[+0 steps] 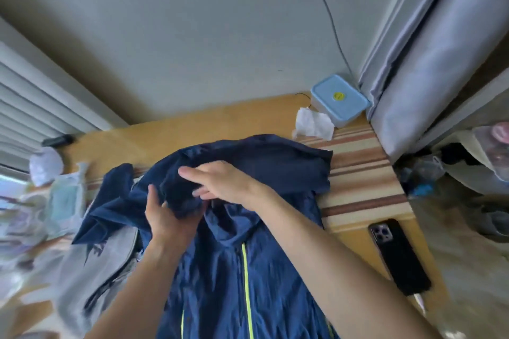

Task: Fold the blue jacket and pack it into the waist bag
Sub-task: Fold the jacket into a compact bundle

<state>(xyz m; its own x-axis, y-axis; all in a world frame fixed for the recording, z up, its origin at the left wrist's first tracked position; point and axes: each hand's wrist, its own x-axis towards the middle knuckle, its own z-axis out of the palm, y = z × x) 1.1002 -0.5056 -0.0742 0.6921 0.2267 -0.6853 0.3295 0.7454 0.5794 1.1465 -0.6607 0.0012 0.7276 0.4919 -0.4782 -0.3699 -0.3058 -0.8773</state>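
The blue jacket [237, 261] lies spread on the wooden surface [176, 132], its front up and its neon-yellow zipper [246, 278] running toward the camera. Both hands meet at the jacket's far end, near the collar. The left hand [165, 217] has its grip clenched on a bunched fold of the dark fabric, thumb on top. The right hand [223, 181] lies just beside it, fingers curled around the same bunch from the other side, index finger stretched out over the cloth. One part of the jacket trails off to the left.

A grey waist bag [91, 270] lies partly under the jacket's left edge. To the right a black phone [399, 256] rests face down. At the far corner stands a light-blue box [340, 99] bearing a yellow sticker whose print is too small to read, with a white wipe [312, 124] beside it.
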